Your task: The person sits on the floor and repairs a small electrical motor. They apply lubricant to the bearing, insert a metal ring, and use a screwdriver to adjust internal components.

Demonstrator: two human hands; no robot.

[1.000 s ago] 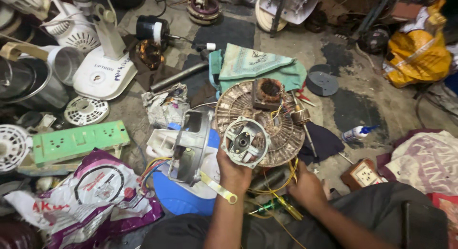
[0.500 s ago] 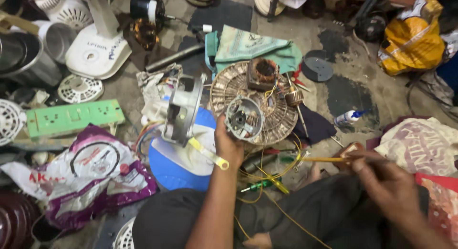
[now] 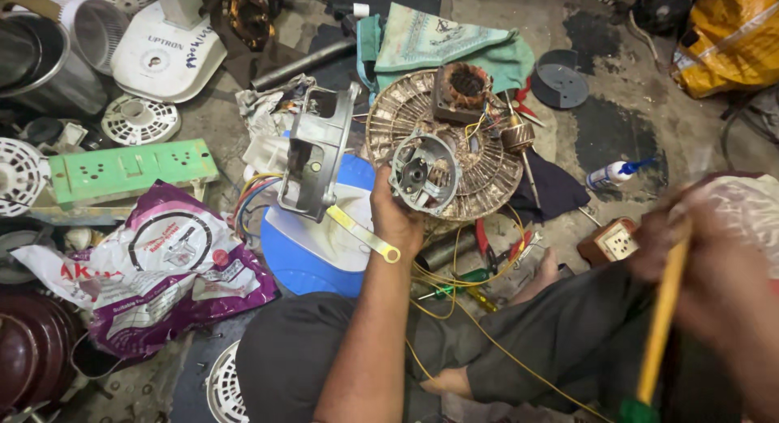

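Note:
My left hand (image 3: pixel 395 216) grips a round grey metal motor housing (image 3: pixel 423 173) and holds it up over a dusty round fan guard (image 3: pixel 487 167). On that guard sits a copper-wound motor stator (image 3: pixel 463 86). My right hand (image 3: pixel 698 253), blurred at the right edge, is closed on a long yellow-handled screwdriver (image 3: pixel 661 326) with a green end. A grey metal bracket (image 3: pixel 315 155) with a yellow spanner (image 3: pixel 361 232) stands just left of my left hand, on a blue and white round base (image 3: pixel 312 244).
Yellow wires (image 3: pixel 454 285) trail over my crossed legs. A green socket strip (image 3: pixel 130 170), a purple plastic bag (image 3: pixel 174 265), white fan parts (image 3: pixel 166 54) and steel pots (image 3: pixel 36 54) crowd the left. A white glue bottle (image 3: pixel 613 174) and a brown socket box (image 3: pixel 610 242) lie right.
My right hand has left the wires near my lap, swung out to the right and come closer with the yellow screwdriver. The left hand keeps hold of the motor housing.

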